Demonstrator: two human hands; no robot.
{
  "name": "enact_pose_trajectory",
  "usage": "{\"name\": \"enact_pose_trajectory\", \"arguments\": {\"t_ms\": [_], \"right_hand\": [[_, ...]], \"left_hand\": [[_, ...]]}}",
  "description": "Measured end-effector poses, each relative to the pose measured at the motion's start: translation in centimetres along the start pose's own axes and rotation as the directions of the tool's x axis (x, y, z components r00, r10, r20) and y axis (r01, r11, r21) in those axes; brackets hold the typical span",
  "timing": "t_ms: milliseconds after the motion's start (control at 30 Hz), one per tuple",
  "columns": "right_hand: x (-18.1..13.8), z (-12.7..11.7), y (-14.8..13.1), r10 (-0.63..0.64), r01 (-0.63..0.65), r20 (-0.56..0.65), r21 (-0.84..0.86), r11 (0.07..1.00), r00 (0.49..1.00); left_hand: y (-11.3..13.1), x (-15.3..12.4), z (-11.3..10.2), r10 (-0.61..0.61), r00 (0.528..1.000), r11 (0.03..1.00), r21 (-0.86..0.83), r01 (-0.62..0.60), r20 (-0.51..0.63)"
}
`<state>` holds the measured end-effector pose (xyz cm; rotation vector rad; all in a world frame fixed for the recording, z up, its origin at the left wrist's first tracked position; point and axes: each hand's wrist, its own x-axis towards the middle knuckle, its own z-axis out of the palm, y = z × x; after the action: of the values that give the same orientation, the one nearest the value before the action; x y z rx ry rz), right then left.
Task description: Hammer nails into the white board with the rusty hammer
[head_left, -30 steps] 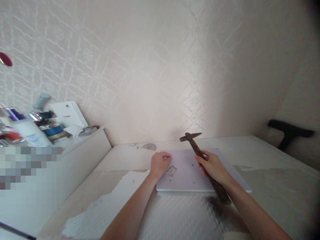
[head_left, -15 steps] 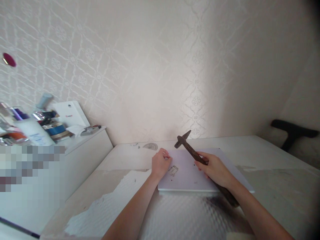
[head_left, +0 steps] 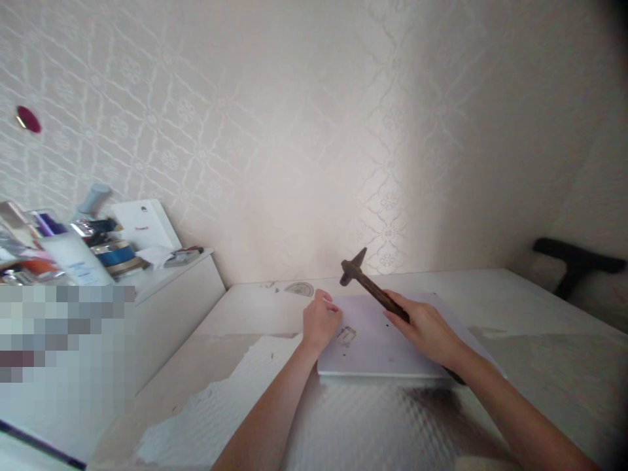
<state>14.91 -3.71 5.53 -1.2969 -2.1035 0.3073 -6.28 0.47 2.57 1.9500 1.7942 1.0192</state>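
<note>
My right hand is closed around the handle of a hammer, whose dark metal head is raised above the far part of a pale lilac board. At the board's far left corner my left hand rests with its fingers curled together in a pinch. What those fingers hold, if anything, is too small to make out. A small drawing and a few dark spots show on the board, beside my left hand.
A clear protractor and small metal bits lie near the wall. White textured sheeting covers part of the table. At left, a white cabinet carries bottles, tape rolls and a white box. A black T-shaped object stands at right.
The hammer head has tipped slightly up and back, and less of the handle's end shows below my right hand. My left hand keeps its place at the board's corner. The view has shifted slightly.
</note>
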Motion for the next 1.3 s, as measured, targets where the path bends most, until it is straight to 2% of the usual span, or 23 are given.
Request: {"name": "enact_pose_trajectory", "arguments": {"t_ms": [67,133,233,400,567,733,1033,1300], "right_hand": [[0.8,-0.2,-0.2,0.028,-0.036,-0.043,-0.193,0.981,0.999],[1.7,-0.3,-0.7,0.093,-0.132,-0.122,-0.370,0.920,0.988],[2.9,-0.2,-1.3,0.101,-0.173,-0.177,-0.461,0.871,0.979],[3.1,-0.4,-0.8,0.075,-0.126,-0.145,-0.381,0.916,0.987],[1.9,-1.0,0.5,-0.003,0.002,0.000,-0.210,0.978,1.000],[1.1,-0.8,1.0,-0.007,0.013,0.097,-0.065,0.998,0.995],[1.0,-1.0,1.0,-0.065,0.063,0.118,0.017,0.998,0.991],[0.8,-1.1,1.0,-0.067,0.070,0.150,-0.016,0.997,0.986]], "left_hand": [[0.1,0.0,-0.2,-0.024,1.000,0.999,0.025,0.023,0.010],[0.2,0.0,-0.3,-0.030,0.999,0.999,0.035,0.029,0.024],[0.2,0.0,-0.2,-0.017,1.000,0.999,0.029,0.016,0.021],[0.2,-0.2,0.2,-0.015,1.000,0.999,0.043,0.016,-0.011],[0.6,-0.3,0.2,-0.022,1.000,0.999,0.047,0.022,-0.006],[0.8,-0.3,0.2,-0.042,0.999,0.998,0.054,0.043,-0.010],[1.0,-0.1,0.0,-0.050,0.999,0.998,0.032,0.049,0.014],[0.8,0.0,0.2,-0.023,1.000,0.999,0.037,0.023,0.009]]}}
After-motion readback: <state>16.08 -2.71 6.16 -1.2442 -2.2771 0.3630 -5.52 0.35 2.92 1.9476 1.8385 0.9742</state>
